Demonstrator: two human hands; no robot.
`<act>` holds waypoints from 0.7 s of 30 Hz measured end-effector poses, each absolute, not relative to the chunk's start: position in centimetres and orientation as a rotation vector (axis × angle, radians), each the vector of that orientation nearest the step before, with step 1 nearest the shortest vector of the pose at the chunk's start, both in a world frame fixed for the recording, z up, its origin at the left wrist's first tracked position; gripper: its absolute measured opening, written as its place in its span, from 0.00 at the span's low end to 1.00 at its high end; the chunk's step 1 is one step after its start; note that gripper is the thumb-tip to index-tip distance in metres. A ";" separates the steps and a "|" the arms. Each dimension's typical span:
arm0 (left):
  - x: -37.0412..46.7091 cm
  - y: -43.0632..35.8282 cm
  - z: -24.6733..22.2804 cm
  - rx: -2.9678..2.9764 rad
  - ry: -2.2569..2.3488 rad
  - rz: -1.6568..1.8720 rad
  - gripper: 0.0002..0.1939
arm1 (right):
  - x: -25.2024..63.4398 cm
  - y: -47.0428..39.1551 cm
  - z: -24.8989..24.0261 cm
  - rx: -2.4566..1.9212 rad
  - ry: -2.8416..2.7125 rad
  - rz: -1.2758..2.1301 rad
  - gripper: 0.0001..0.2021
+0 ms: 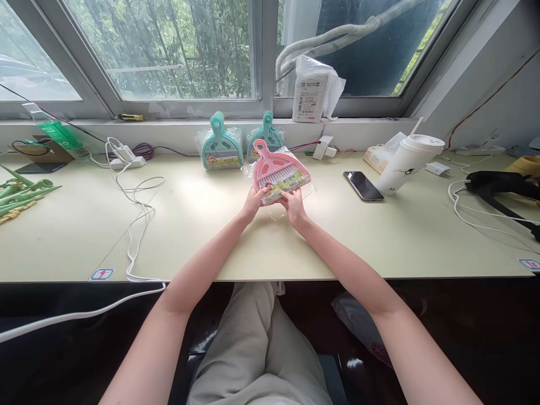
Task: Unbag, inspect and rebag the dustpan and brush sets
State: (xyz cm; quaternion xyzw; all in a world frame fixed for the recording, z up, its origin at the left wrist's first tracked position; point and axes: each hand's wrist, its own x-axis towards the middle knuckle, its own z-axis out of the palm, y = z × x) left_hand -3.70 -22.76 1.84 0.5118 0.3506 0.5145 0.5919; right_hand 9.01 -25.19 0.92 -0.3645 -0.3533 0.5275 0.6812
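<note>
Two-handed hold on the pink pack (275,167), over the table (185,247).
The left arm (206,253) and right arm (350,256) reach forward and converge, the left hand (253,203) clamped on the pack's lower left corner, the right hand (294,208) on its lower edge, thumb in front. The handle tilts up and leftward; contact between pack and table cannot be told. The step in hand appears to be steadying the pack; any next move calls for an even pinch, the film being probably slippery. Beyond stand two green packs (221,151), one partly hidden.
</note>
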 end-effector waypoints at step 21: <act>-10.0 -19.4 2.4 0.854 0.987 1.164 0.30 | 15.6 -22.5 1.1 -1.166 -1.791 0.188 0.19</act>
